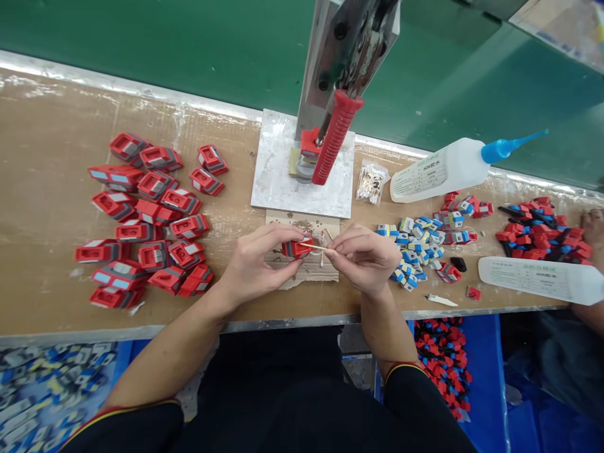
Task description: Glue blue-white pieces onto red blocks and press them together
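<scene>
Between the thumb and fingers of my left hand (257,261) is a red toy car body (296,248), held over a stained piece of cardboard (283,219). My right hand (363,257) pinches a cotton swab (312,246), its far end reaching to the red car body. Other swab sticks lie on the cardboard beside my right fingertips, partly hidden. Left of my left hand, several red car bodies (155,255) with grey trim are spread on the bench. Close to my right hand lies a heap of small white, blue and yellow parts (418,248).
Ahead stands a press with a red handle (337,138) on a metal plate (274,170). To the right are a swab bag (372,182), glue bottles (438,171), a blade (441,301) and red parts (542,233). Blue bins (486,377) sit below; another person's hand (593,228) shows far right.
</scene>
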{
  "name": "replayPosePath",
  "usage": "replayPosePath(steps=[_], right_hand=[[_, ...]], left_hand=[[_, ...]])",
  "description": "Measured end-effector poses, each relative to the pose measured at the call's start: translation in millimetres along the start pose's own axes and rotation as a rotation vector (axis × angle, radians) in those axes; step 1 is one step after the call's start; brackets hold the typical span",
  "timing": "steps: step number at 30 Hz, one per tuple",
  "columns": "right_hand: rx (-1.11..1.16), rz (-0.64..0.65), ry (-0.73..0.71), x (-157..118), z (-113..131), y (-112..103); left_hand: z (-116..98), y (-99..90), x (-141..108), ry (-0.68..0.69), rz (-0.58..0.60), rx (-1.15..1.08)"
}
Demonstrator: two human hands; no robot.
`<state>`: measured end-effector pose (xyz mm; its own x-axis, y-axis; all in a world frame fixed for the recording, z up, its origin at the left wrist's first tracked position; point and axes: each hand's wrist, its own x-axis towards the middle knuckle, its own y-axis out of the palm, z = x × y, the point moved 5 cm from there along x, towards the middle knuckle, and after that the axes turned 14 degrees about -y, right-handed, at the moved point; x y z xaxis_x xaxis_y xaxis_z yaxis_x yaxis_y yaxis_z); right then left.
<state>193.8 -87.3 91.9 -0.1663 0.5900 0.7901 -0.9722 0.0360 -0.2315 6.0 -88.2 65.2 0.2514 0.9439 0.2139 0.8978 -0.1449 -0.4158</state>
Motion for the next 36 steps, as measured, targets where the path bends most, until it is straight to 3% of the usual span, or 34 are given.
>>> replayPosePath(steps=[14, 36], right_hand=[[0.084, 0.092, -0.045, 6, 6, 3], [-0.026, 0.066, 0.016, 4, 1, -9]], left_hand=[[1, -1.5, 0, 0.001, -0.025, 0.027], [-2, -3.0, 1, 0.013, -0.065, 0.041]])
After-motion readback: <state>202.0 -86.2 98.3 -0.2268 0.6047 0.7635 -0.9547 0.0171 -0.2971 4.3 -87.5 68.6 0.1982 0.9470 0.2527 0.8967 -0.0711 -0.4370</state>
